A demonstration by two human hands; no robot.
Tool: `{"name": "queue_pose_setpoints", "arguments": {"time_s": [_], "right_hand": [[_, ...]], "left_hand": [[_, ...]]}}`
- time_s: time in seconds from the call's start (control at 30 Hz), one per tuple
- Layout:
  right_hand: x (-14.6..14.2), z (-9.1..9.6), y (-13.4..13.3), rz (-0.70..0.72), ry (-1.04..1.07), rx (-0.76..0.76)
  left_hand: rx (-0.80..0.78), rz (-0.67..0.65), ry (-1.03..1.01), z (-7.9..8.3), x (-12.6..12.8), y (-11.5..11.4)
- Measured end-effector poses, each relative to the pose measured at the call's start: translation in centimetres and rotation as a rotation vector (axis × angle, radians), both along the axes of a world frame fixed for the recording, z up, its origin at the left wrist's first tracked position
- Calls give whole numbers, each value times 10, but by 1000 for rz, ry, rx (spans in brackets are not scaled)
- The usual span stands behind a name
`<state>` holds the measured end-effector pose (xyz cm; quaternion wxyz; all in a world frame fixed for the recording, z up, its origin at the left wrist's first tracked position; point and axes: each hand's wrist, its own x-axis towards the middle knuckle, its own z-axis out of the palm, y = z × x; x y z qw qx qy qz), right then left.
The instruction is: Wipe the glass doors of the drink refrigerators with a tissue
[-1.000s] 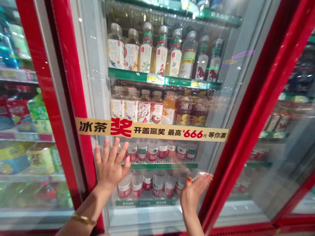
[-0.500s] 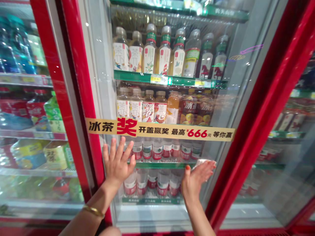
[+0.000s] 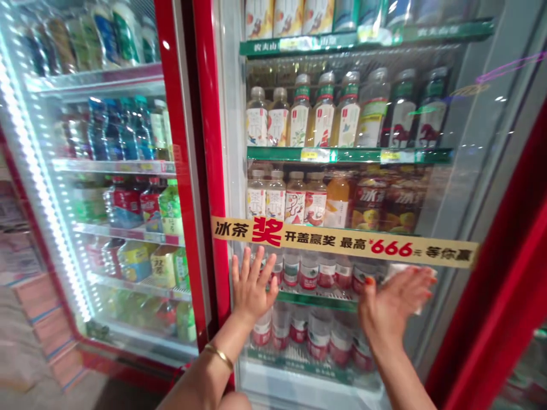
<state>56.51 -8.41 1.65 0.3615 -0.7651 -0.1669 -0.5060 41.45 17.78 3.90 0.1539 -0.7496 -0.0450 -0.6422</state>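
Note:
My left hand lies with spread fingers against the glass door of a red-framed drinks cooler, just under a yellow banner strip. A gold bangle circles that wrist. My right hand presses a white wipe flat to the same glass, right below the strip's right part. Most of the wipe is hidden behind the palm and fingers; whether it is paper or cloth, I cannot tell. Behind the glass, red-labelled water bottles stand at hand height.
Tea bottles fill the shelves higher up, edged with green strips. At left stands another cooler with a red frame and drinks inside. Stacked pinkish boxes are at the far left. Another red door frame rises on the right.
The view has turned left, so more of the left cooler and the boxes show. My right hand and the wipe have slid slightly up toward the strip. My left hand stays at about the same spot.

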Motion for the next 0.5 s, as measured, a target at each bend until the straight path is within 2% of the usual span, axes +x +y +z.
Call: {"name": "queue_pose_setpoints", "arguments": {"time_s": [0.03, 0.07, 0.13, 0.2, 0.23, 0.27, 0.3, 0.37, 0.4, 0.47, 0.5], "right_hand": [[-9, 4, 13, 17, -90, -111], [-20, -2, 23, 47, -192, -256], [-37, -31, 30, 142, -413, -554], [-40, -68, 13, 199, -528, -709], [-34, -80, -2, 186, -504, -686], [-25, -85, -18, 150, -423, -599], [-13, -81, -33, 104, -303, -469], [8, -52, -47, 32, -59, -172], [14, -33, -44, 2, 15, -23], [10, 2, -20, -27, 55, 156], [1, 12, -2, -22, 26, 150]], "left_hand": [[1, 1, 6, 0, -1, 0], [2, 2, 13, 1, -1, -1], [-8, 10, 26, -1, -3, -4], [-34, 26, 46, -8, -6, -9], [-44, 34, 57, -12, -7, -12], [-50, 40, 66, -18, -8, -15], [-53, 44, 71, -23, -8, -18], [-59, 52, 68, -32, -7, -21], [-65, 56, 61, -36, -6, -22], [-85, 59, 45, -41, -4, -23], [-92, 55, 39, -42, -3, -23]]}}
